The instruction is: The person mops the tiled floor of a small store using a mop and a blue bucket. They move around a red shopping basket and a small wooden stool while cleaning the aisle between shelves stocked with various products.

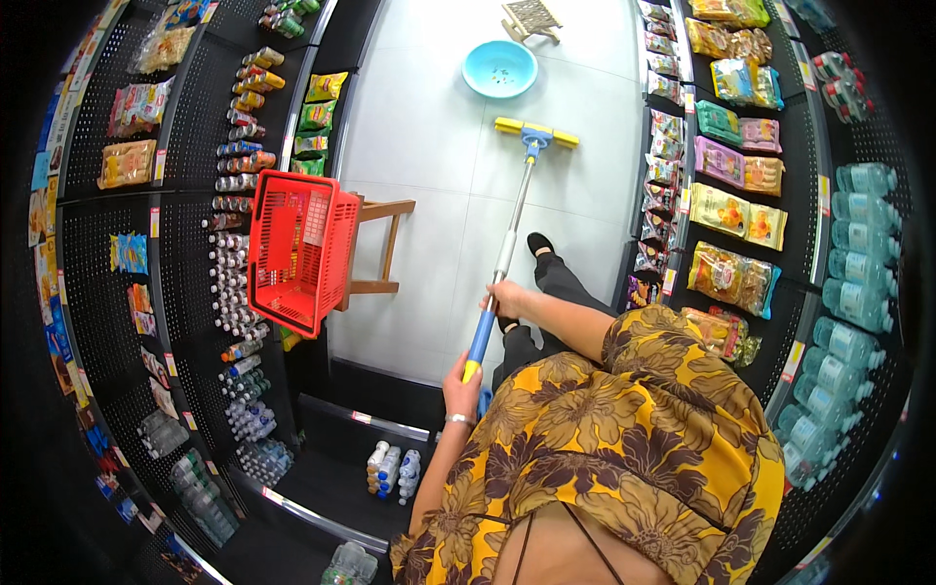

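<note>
My left hand (462, 387) is closed around the yellow and blue end of a sponge mop's handle (480, 340), with a bracelet at its wrist. Farther up the pole, my right hand (506, 296) grips the metal section near the blue grip. From there the pole slants up the view to a blue joint and a yellow sponge mop head (537, 134), which lies on the pale tiled floor (417, 139). Just beyond the mop head stands a light blue plastic basin (499, 69) with small dark and coloured bits in it.
To the left a red shopping basket (300, 256) rests on a wooden stool (380, 285). A small folding stool (531, 18) stands past the basin. Shelves of drinks (234, 278) and packaged snacks (735, 278) line both sides; a low black shelf (329, 439) is at lower left.
</note>
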Demonstrator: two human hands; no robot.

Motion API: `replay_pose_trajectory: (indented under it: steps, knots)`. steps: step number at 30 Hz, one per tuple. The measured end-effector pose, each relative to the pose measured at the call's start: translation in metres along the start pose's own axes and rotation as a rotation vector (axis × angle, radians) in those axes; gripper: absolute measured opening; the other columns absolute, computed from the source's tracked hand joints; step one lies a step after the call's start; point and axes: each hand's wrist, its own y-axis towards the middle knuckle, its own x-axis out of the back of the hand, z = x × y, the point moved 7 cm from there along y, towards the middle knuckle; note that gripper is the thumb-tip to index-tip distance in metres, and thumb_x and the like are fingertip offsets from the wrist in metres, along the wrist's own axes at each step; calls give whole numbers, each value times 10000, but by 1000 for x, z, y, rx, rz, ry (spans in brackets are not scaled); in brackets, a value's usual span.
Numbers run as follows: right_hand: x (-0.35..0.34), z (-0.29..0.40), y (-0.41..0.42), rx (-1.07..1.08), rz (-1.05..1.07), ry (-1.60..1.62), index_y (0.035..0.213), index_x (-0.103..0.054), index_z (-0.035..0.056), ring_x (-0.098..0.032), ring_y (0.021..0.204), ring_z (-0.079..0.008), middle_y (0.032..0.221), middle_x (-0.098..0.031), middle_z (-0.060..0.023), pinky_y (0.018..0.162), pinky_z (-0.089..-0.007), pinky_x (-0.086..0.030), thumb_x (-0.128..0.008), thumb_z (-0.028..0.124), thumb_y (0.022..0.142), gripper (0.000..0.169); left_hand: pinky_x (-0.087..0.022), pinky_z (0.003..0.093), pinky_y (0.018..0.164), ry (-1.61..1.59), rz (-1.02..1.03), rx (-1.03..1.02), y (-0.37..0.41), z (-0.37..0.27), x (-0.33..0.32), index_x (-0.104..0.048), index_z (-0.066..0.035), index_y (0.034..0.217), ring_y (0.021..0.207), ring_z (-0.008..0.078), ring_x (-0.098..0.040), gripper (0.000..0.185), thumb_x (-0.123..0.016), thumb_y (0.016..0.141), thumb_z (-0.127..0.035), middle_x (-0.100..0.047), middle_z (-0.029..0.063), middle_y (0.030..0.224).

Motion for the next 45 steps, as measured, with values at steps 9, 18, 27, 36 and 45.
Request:
replay_pose_trajectory:
  steps: [9, 18, 27, 36, 45]
  knots:
    - [14, 73, 2, -13, -30, 61, 959, -358, 36, -525, 592, -249, 694, -472, -114, 568, -420, -496, -364, 154, 913, 127, -383, 219, 503, -53, -26, -111, 34, -37, -46, -505, 10, 1189, 557, 57, -434, 428, -579, 775, -71, -518, -7, 697]
    - [-43, -153, 0, -265, -47, -87, 1010, -360, 49, -557, 655, -295, 789, -492, -153, 590, -486, -506, -403, 128, 900, 142, -437, 248, 729, 57, -27, 47, -88, 77, 90, -495, 8, 1194, 793, 108, -533, 451, -595, 769, -108, -599, 84, 956]
    - [-68, -297, -54, -554, -18, -410, 976, -370, 60, -578, 774, -316, 835, -473, -120, 682, -455, -507, -495, 67, 845, 181, -455, 262, 708, -18, -113, 101, -196, 164, 148, -522, -13, 1155, 806, 138, -577, 473, -655, 703, -47, -612, 107, 947]
    - [-72, -182, -9, -247, 68, -209, 938, -425, 48, -607, 746, -277, 757, -544, -108, 690, -430, -502, -514, 94, 844, 138, -458, 288, 771, 183, -169, -264, -96, 101, 118, -490, 7, 1192, 888, 213, -610, 513, -652, 711, -66, -609, 169, 1020]
    - [-94, 25, -17, 61, 251, -133, 897, -511, 33, -569, 808, -205, 856, -577, -94, 729, -336, -485, -515, 154, 833, 137, -466, 298, 719, 190, -190, -386, 52, -59, 64, -528, -32, 1167, 777, 182, -600, 453, -626, 734, -123, -626, 160, 938]
